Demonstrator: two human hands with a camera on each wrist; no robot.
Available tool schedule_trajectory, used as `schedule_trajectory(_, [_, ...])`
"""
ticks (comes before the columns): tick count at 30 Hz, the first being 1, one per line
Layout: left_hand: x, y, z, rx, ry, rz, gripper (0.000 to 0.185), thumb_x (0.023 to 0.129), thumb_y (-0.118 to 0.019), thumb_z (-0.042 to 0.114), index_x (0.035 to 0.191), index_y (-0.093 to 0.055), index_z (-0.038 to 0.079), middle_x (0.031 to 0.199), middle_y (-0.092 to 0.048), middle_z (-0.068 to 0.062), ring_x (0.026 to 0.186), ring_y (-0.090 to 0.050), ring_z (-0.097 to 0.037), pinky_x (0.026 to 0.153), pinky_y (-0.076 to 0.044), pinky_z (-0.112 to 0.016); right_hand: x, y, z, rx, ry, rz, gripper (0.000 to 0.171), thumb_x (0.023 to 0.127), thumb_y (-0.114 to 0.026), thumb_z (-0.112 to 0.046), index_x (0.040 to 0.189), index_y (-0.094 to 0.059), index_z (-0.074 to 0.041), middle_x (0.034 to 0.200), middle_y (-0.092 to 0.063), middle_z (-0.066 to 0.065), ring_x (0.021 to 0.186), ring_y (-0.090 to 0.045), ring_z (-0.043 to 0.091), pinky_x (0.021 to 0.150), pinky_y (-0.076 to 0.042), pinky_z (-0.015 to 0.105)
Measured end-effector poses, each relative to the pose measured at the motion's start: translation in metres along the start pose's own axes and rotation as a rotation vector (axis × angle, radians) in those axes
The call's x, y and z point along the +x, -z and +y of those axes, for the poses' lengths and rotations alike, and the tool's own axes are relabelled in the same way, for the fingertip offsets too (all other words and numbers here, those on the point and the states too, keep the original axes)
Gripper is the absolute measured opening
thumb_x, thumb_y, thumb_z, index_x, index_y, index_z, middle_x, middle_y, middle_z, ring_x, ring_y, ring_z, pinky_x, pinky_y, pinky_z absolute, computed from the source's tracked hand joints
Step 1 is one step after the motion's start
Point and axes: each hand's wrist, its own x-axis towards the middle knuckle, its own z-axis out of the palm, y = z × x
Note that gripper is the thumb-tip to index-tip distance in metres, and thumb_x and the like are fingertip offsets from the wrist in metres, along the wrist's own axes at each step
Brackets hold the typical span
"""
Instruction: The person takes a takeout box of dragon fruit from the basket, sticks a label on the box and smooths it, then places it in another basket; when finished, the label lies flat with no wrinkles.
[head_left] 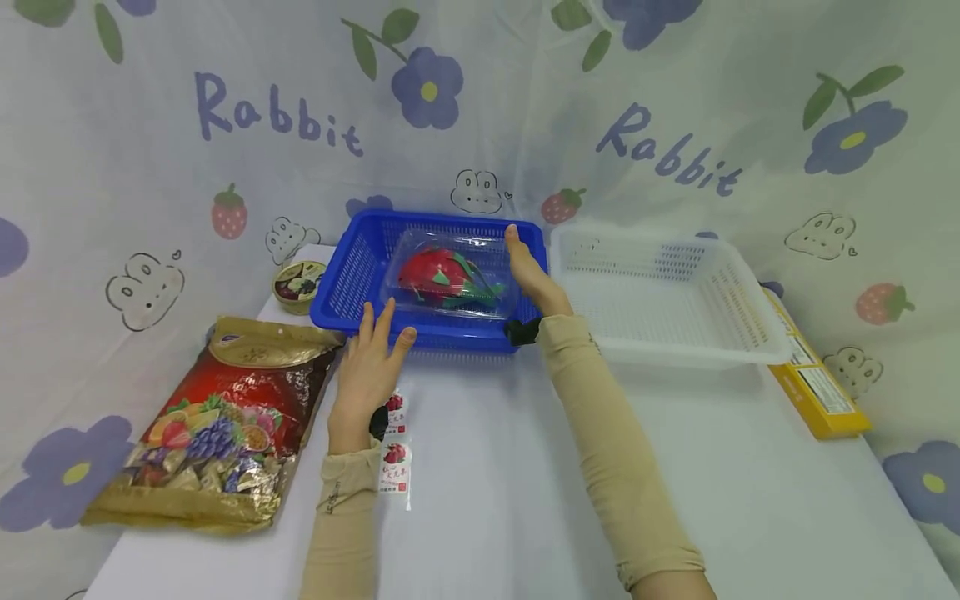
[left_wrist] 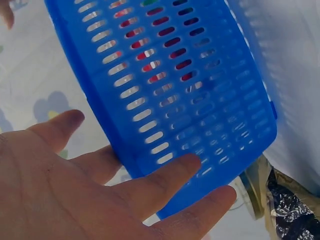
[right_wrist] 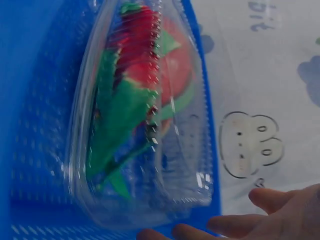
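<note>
A clear plastic clamshell box sits inside the blue basket, with a red and green dragon fruit in it. My left hand is spread at the basket's front left, its fingertips close to the slotted wall; in the left wrist view the fingers overlap that wall. Over the basket's right side is my right hand, thumb raised and fingers extended beside the box's end. In the right wrist view its fingertips show just below the box. Both hands hold nothing.
A white basket stands to the right, with a yellow box beside it. At left lie a red and gold candy bag and a small round tin. Dragon fruit stickers lie by my left wrist. A patterned cloth hangs behind.
</note>
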Motion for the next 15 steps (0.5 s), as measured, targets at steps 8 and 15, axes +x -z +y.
schedule_trajectory(8, [0.002,-0.003,0.001,-0.018,0.007,0.008,0.075,0.096,-0.021,0.068,0.157,-0.009,0.027,0.164,0.006,-0.012,0.141,-0.02,-0.055,0.108,-0.021,-0.073,0.027,-0.014,0.003,0.08,-0.069,0.115,0.073,0.101,-0.005,-0.057,0.157,-0.005,-0.009,0.165,0.0,0.01,0.152,0.001,0.028,0.124,-0.003,0.042])
schedule_trajectory(15, [0.004,-0.005,-0.006,-0.02,0.028,0.016,0.074,0.096,-0.024,0.068,0.157,-0.012,0.027,0.165,0.006,-0.009,0.141,-0.021,-0.054,0.107,-0.022,-0.073,0.044,-0.019,0.02,0.102,-0.113,0.13,0.074,0.101,-0.014,-0.058,0.157,0.002,-0.012,0.165,0.006,0.008,0.152,0.004,0.029,0.124,-0.005,0.044])
